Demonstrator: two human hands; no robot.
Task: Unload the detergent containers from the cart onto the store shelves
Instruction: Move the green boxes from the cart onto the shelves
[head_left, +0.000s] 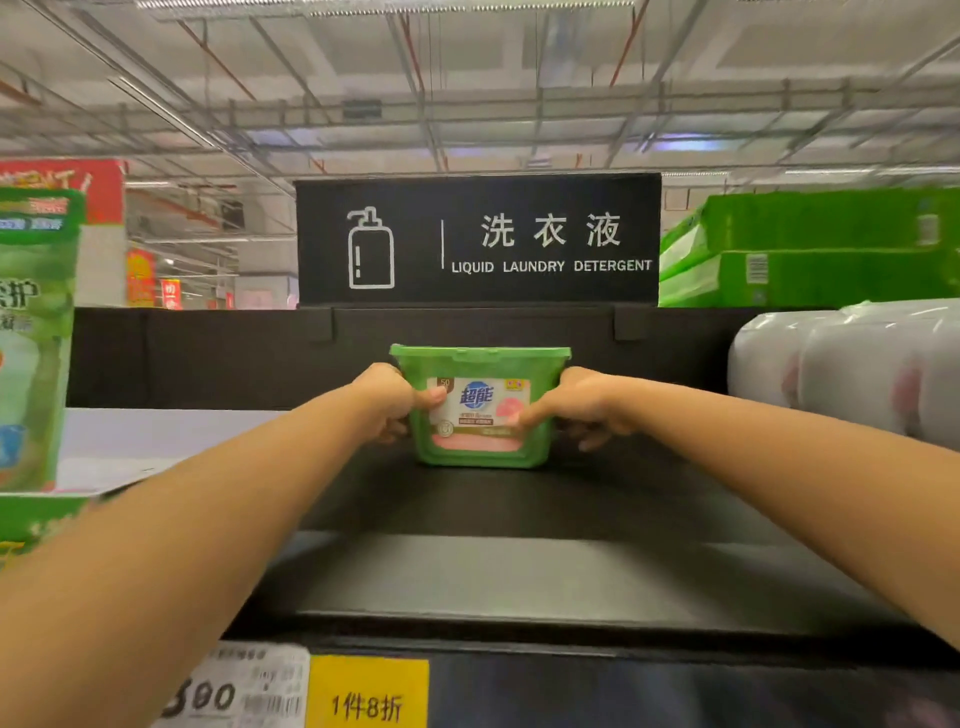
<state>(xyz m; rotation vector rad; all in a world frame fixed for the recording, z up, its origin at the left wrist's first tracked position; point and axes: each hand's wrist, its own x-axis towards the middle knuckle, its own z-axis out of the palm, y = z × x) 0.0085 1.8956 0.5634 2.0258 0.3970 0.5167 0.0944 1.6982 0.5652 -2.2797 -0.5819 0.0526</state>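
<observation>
Price tags (291, 686), white and yellow, line the front edge of the black shelf (519, 571). Both arms reach over it. Above hangs a black sign (478, 239) reading "Liquid Laundry Detergent". A green tub (480, 410) stands upright toward the back of the shelf, gripped on either side by the left hand (392, 402) and right hand (582, 405), thumbs across its label.

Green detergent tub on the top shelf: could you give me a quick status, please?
Left hand and right hand both gripping green detergent tub. Tub upright on black shelf, under the sign. Nothing blocking; wrapped packs off to the right.
</observation>
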